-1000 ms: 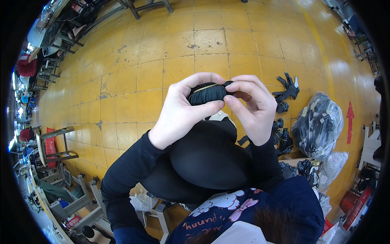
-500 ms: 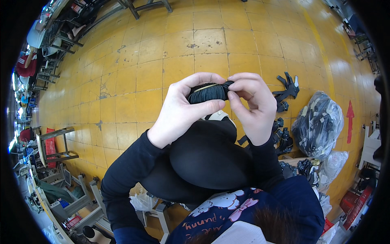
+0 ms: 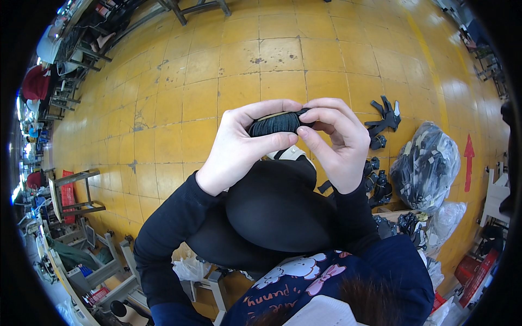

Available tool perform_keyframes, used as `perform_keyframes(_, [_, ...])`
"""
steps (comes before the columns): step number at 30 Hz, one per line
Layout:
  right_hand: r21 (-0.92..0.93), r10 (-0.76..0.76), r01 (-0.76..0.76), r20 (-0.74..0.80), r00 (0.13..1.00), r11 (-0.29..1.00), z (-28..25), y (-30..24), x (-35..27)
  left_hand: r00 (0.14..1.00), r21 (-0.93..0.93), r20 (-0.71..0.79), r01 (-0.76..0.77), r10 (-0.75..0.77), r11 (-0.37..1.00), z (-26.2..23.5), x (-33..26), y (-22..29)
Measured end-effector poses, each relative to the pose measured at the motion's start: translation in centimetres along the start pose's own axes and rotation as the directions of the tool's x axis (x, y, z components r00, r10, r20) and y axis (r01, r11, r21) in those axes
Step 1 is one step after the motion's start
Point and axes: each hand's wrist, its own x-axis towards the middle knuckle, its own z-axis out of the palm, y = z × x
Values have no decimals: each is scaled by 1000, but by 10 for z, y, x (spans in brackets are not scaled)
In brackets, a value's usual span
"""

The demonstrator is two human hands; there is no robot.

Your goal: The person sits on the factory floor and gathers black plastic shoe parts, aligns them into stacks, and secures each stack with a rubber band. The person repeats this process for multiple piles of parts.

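Held up above my lap is a dark green-black bundle (image 3: 273, 124) of tightly packed layers that look like cloth, with a thin tan strip along its upper edge. My left hand (image 3: 237, 142) wraps round its left part, the fingers behind and the thumb along the near side. At the bundle's right end, the thumb and fingertips of my right hand (image 3: 347, 142) pinch the dark material. The fingertips of both hands nearly meet at the top. My palms and fingers hide the bundle's ends and underside.
To the right on the yellow tiled floor (image 3: 239, 60) lie a dark glove (image 3: 387, 115), several dark bundles (image 3: 381, 187) and a clear plastic bag (image 3: 427, 165) full of dark pieces. A wooden stool (image 3: 76, 193) stands at the left, above workbench frames (image 3: 103, 274).
Both hands and the bundle have shifted slightly left, and the bundle has turned a little. My right fingertips have moved along its right end. At the far left, a person in red has changed posture.
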Motion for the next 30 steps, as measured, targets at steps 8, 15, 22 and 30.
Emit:
perform_keyframes(8, [42, 36, -34, -48, 998, 999, 2, -5, 1, 1000, -15, 12, -13, 13, 1000, 2, 0, 0])
perform_keyframes(15, [-134, -39, 35, -27, 999, 990, 4, -2, -1, 998, 0, 4, 56, -56, 998, 1, 2, 3])
perform_keyframes(22, [-59, -37, 36, -6, 999, 998, 1, -4, -1, 998, 17, 11, 67, -68, 998, 1, 0, 5])
perform_keyframes(30, [-105, -37, 34, -20, 999, 994, 1, -4, -2, 999, 13, 21, -37, 37, 999, 5, 0, 3])
